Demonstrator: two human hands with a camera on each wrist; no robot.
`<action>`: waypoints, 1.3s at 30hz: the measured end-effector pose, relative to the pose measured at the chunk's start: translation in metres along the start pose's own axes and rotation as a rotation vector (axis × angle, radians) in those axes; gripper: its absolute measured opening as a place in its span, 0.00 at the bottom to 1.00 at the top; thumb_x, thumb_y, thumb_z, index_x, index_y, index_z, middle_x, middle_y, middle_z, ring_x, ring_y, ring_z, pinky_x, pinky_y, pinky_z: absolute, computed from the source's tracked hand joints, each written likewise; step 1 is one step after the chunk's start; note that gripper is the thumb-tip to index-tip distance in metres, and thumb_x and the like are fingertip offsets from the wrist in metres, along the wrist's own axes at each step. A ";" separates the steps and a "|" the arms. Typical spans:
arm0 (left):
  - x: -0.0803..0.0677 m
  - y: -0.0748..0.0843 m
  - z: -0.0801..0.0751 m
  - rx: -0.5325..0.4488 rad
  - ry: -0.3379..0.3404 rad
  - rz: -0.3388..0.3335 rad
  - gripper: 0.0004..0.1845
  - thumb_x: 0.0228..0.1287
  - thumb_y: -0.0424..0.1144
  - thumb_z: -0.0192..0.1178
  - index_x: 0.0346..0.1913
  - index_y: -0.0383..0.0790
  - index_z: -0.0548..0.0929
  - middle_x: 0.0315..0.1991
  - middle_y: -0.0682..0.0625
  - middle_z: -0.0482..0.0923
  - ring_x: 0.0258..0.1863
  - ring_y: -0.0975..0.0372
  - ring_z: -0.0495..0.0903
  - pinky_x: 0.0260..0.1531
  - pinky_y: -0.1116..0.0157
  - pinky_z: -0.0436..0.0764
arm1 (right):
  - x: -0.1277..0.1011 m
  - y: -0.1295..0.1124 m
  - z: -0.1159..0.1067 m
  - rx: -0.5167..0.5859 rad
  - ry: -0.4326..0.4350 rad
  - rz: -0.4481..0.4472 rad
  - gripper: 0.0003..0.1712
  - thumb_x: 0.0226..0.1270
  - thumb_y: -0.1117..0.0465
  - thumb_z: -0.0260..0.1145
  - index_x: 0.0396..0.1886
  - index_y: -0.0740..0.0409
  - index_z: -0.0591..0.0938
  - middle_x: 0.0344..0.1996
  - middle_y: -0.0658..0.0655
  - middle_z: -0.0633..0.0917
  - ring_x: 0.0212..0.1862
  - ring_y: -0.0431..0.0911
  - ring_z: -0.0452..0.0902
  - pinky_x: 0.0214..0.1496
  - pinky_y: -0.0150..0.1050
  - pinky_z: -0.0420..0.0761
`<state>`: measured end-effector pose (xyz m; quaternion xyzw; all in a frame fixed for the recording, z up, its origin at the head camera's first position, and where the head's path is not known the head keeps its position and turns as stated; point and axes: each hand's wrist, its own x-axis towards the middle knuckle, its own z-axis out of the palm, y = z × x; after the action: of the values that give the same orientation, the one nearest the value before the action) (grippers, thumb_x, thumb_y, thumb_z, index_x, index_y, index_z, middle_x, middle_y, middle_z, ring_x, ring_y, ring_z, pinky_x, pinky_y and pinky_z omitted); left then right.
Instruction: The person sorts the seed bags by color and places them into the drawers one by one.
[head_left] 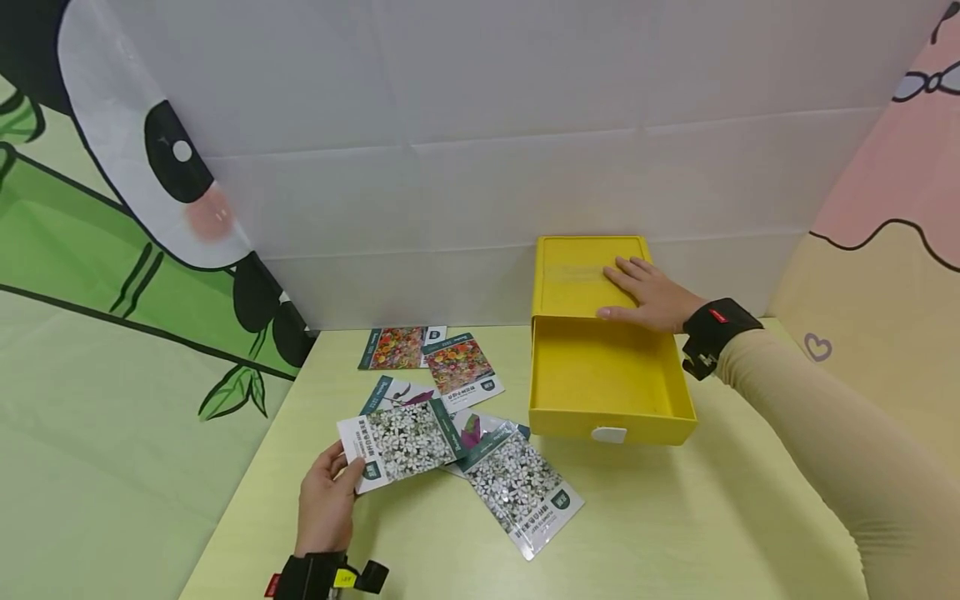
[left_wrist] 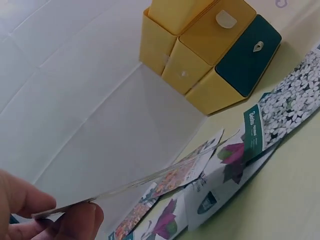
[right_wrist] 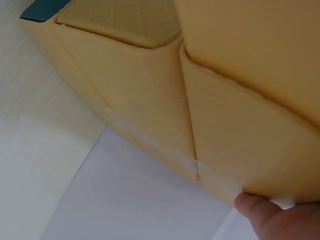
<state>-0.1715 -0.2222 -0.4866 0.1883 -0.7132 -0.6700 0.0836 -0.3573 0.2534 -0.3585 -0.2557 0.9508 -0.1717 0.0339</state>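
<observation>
My left hand (head_left: 327, 504) pinches a seed packet (head_left: 412, 442) with white flowers by its lower left corner, thumb on top. That packet appears nearly edge-on in the left wrist view. Beneath and beside it lie a second white-flower packet (head_left: 525, 492) and purple-flower packets (head_left: 477, 428), partly covered. My right hand (head_left: 651, 296) rests with fingers spread on the top of a yellow drawer box (head_left: 573, 287). Its upper drawer (head_left: 600, 367) is pulled out toward me, and no packet shows inside. The right wrist view has the fingertips at the edge of the box's top.
Two packets with red and orange flowers, one farther back (head_left: 396, 348) and one nearer (head_left: 459, 367), lie left of the box. Lower down, the box has a dark green drawer (left_wrist: 250, 57). A white sheet (head_left: 450, 200) hangs directly behind the table (head_left: 637, 525).
</observation>
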 end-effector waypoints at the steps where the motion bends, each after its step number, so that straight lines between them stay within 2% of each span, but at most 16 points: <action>1: 0.000 0.002 0.000 -0.004 -0.003 0.005 0.27 0.71 0.30 0.51 0.70 0.30 0.59 0.57 0.36 0.69 0.42 0.65 0.79 0.38 0.69 0.81 | 0.000 0.000 0.000 -0.001 0.000 0.000 0.51 0.66 0.35 0.57 0.76 0.59 0.49 0.75 0.67 0.45 0.74 0.64 0.33 0.71 0.61 0.37; 9: -0.005 0.029 0.005 -0.016 -0.033 0.036 0.28 0.73 0.36 0.50 0.72 0.33 0.59 0.59 0.40 0.70 0.46 0.62 0.80 0.41 0.67 0.81 | -0.001 -0.002 0.000 0.003 0.002 0.000 0.51 0.66 0.36 0.57 0.76 0.59 0.50 0.74 0.68 0.46 0.74 0.64 0.34 0.70 0.62 0.38; 14: -0.010 0.049 0.012 -0.023 -0.087 0.055 0.28 0.74 0.39 0.50 0.73 0.37 0.59 0.60 0.43 0.70 0.50 0.57 0.79 0.44 0.66 0.80 | -0.003 -0.001 -0.002 0.006 -0.016 0.004 0.51 0.67 0.36 0.57 0.77 0.59 0.49 0.75 0.68 0.45 0.74 0.64 0.32 0.70 0.63 0.38; 22: -0.017 0.078 0.025 -0.135 -0.157 0.092 0.27 0.74 0.37 0.49 0.72 0.37 0.59 0.60 0.44 0.70 0.52 0.55 0.78 0.47 0.64 0.79 | -0.007 0.000 -0.007 -0.012 -0.043 0.018 0.50 0.67 0.35 0.57 0.77 0.56 0.49 0.75 0.65 0.41 0.74 0.63 0.29 0.69 0.65 0.37; 30: -0.024 0.099 0.035 -0.195 -0.210 0.127 0.27 0.74 0.36 0.49 0.72 0.37 0.59 0.61 0.43 0.69 0.53 0.53 0.77 0.48 0.63 0.78 | -0.011 -0.012 -0.011 -0.062 0.000 0.000 0.47 0.66 0.37 0.59 0.74 0.60 0.58 0.72 0.67 0.55 0.71 0.67 0.43 0.69 0.64 0.46; 35: -0.029 0.111 0.041 -0.242 -0.223 0.146 0.26 0.74 0.34 0.48 0.72 0.37 0.59 0.61 0.44 0.69 0.54 0.53 0.76 0.49 0.63 0.78 | -0.009 -0.015 -0.012 -0.076 -0.017 0.018 0.47 0.66 0.36 0.58 0.74 0.60 0.59 0.72 0.67 0.57 0.71 0.68 0.44 0.69 0.64 0.46; 39: -0.032 0.121 0.048 -0.291 -0.231 0.188 0.25 0.74 0.33 0.49 0.71 0.37 0.61 0.59 0.42 0.70 0.54 0.52 0.76 0.50 0.63 0.78 | -0.006 -0.014 -0.012 -0.091 -0.021 0.008 0.47 0.66 0.35 0.57 0.74 0.60 0.59 0.72 0.67 0.57 0.71 0.68 0.45 0.69 0.63 0.44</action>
<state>-0.1793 -0.1618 -0.3669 0.0287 -0.6281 -0.7724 0.0895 -0.3468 0.2487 -0.3428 -0.2552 0.9582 -0.1254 0.0327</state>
